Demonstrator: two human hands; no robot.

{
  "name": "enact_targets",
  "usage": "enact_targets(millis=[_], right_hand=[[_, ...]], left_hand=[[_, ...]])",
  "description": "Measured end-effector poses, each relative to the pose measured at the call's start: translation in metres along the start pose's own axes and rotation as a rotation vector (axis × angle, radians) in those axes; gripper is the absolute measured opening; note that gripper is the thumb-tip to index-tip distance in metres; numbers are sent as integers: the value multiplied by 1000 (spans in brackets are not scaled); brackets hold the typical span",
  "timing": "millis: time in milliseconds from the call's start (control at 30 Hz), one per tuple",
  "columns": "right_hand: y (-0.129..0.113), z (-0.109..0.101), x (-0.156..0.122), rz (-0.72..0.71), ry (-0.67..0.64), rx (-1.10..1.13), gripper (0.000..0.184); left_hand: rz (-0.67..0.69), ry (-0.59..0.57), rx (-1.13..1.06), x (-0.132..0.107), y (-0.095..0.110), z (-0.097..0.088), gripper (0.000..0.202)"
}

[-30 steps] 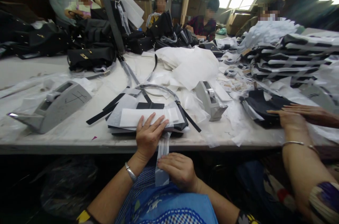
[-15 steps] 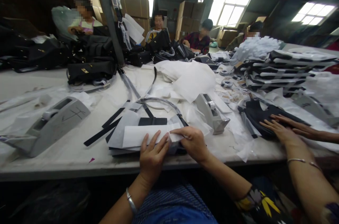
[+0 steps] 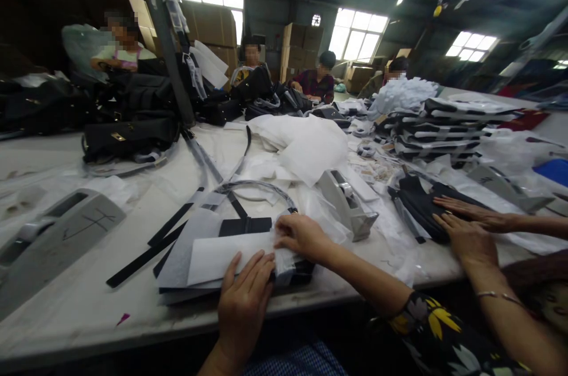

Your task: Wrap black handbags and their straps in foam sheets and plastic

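We find the left hand (image 3: 245, 300) spread flat on the white sheet (image 3: 215, 257) covering the black bag (image 3: 246, 226) at the table (image 3: 80, 317) edge. The right hand (image 3: 302, 238) pinches the sheet's right end. A tape dispenser (image 3: 348, 205) stands just beside it.

Bag-making workshop or factory packing floor. Long shared worktable (image 3: 66, 311) strewn with black handbags (image 3: 128, 136), loose straps (image 3: 142, 254), white wrapping sheets (image 3: 310, 148), tape dispensers (image 3: 346, 201). Stacked flat black pieces (image 3: 448, 127). Several seated workers (image 3: 317, 77) along far side. Cardboard cartons (image 3: 306, 47) piled behind, high windows (image 3: 359, 35), bare industrial ceiling.
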State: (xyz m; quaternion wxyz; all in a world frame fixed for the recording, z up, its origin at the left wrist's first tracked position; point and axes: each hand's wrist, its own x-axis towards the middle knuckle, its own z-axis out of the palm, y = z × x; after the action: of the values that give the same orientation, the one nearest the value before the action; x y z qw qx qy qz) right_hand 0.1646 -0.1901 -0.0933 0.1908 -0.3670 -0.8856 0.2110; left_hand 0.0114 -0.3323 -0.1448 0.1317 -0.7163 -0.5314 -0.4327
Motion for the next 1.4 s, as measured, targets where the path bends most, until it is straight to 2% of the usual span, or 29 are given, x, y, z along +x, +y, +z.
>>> enact_targets(millis=[133, 233, 367, 500, 567, 633, 733, 800, 867, 967, 1133, 1267, 1400], right_hand=[[10, 0, 11, 42, -82, 110, 54], [15, 1, 16, 46, -72, 138, 65], [13, 7, 22, 53, 32, 64, 60], [12, 8, 17, 47, 120, 39, 47], [19, -6, 4, 20, 194, 73, 35], [31, -32, -15, 31, 334, 116, 21], [56, -85, -45, 266, 485, 95, 17], [74, -116, -56, 437, 456, 70, 17], [90, -136, -58, 556, 354, 97, 20], [107, -145, -47, 724, 163, 212, 31], [116, -147, -24, 884, -52, 434, 24], [117, -154, -20, 948, -82, 563, 22], [113, -157, -24, 916, 27, 658, 20]], left_hand=[[45, -26, 87, -1, -1, -1, 33], [119, -119, 202, -2, -1, -1, 42], [201, -255, 341, -2, -1, 0, 47], [253, -297, 404, -1, -6, 1, 53], [275, -284, 410, -1, -9, 2, 54], [290, -267, 398, -2, -11, 3, 56], [290, -248, 363, -3, -13, 4, 58], [283, -234, 348, -4, -15, 5, 58], [284, -213, 339, -4, -16, 6, 59], [305, -189, 330, -4, -18, 8, 59], [296, -177, 322, -4, -16, 9, 58], [274, -177, 316, -7, -17, 11, 61], [333, -159, 338, -10, -25, 15, 65]])
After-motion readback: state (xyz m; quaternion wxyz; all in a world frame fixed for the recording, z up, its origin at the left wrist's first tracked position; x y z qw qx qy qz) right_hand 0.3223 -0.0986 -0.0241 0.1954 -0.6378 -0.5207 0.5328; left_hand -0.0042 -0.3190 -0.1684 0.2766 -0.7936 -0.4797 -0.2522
